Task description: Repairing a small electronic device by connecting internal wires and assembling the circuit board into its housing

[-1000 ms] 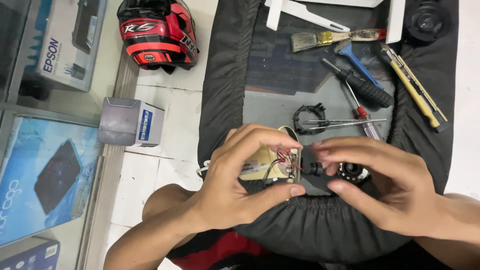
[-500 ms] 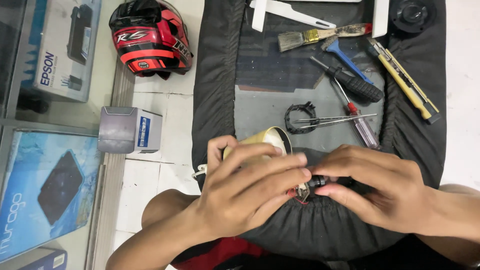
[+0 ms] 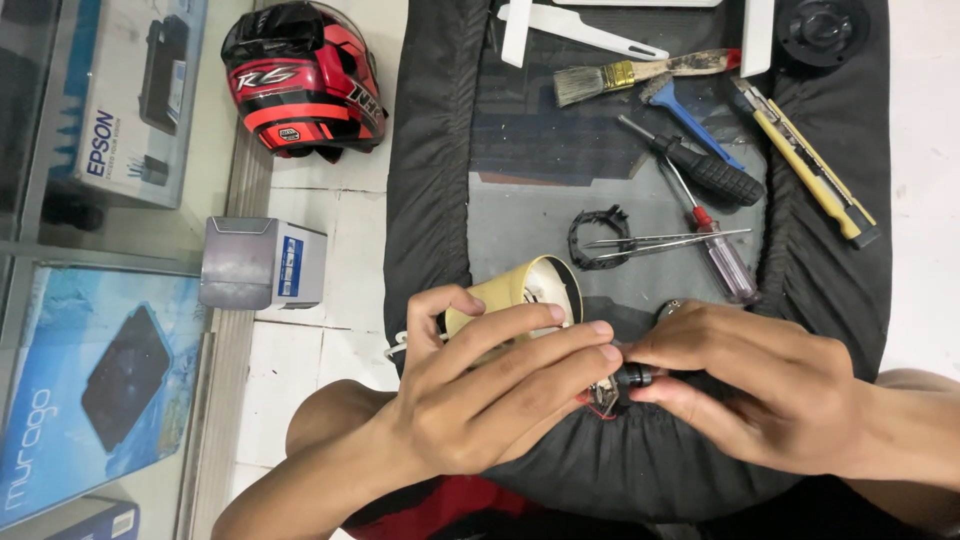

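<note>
We pinch the small black cylindrical part (image 3: 634,376) between both hands (image 3: 480,400) (image 3: 745,385), steadying it gently above the black cloth (image 3: 640,470).

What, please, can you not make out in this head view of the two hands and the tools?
- Small black part: pinched between left hand and right hand; fingers hide most of it.
- Wired piece under the fingertips: too small to identify.
- Inside of the tan cup: mostly hidden by the left hand.
- Round black part and white strips: cut off by the top edge.
- Blue box: cut off by the left edge.
</note>
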